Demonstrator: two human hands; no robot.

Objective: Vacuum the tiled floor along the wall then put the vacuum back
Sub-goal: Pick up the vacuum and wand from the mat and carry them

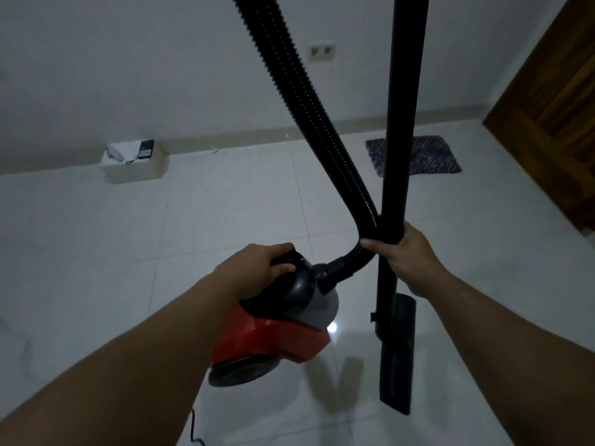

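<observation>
A red and grey canister vacuum (277, 336) hangs above the white tiled floor (96, 252), tilted nose up. My left hand (257, 265) is closed around its black carry handle. My right hand (409, 252) grips the black rigid wand (404, 107) together with the ribbed black hose (289, 75), which loops up out of the frame. The flat black floor nozzle (397, 355) sits at the wand's lower end, below my right hand.
A white wall with a double socket (323, 51) runs across the back. A low white box (133, 164) with a dark device on it stands by the skirting. A dark patterned mat (415, 154) lies near a wooden door (553, 123). A black cord (194, 429) trails on the floor.
</observation>
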